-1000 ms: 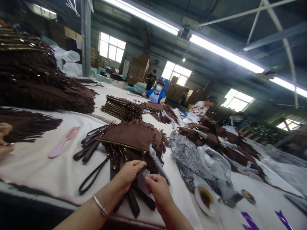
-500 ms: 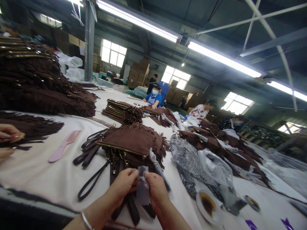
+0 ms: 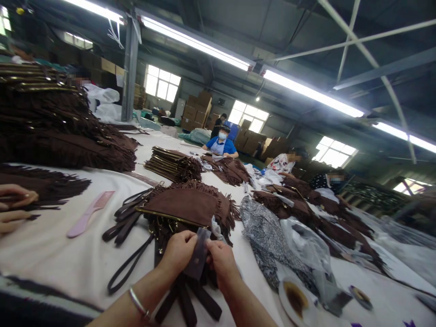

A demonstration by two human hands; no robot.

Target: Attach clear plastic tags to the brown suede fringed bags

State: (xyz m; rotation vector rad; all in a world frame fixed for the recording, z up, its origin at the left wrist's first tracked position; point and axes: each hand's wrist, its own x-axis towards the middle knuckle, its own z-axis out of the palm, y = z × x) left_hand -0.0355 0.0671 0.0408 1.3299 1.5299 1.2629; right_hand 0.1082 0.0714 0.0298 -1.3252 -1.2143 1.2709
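Observation:
My left hand (image 3: 179,253) and my right hand (image 3: 220,260) both pinch a small clear plastic sleeve (image 3: 199,255) between them, just in front of a brown suede fringed bag (image 3: 185,204) with a gold edge. The bag lies on top of a stack of others on the white table (image 3: 51,254). Dark brown straps (image 3: 190,299) run from under the bag beneath my hands toward the table's near edge. A bangle sits on my left wrist.
A pink comb (image 3: 89,213) lies left of the bag. Another person's fingers (image 3: 15,206) touch dark fringe at the far left. A tall pile of brown bags (image 3: 51,122) rises behind. A patterned cloth (image 3: 265,236), plastic bags and a small dish (image 3: 294,295) lie right. Masked workers sit farther along.
My hands have lifted the clear sleeve off the straps and drawn it closer between my fingers. The view has shifted slightly, and the other person's fingers at the left have moved in.

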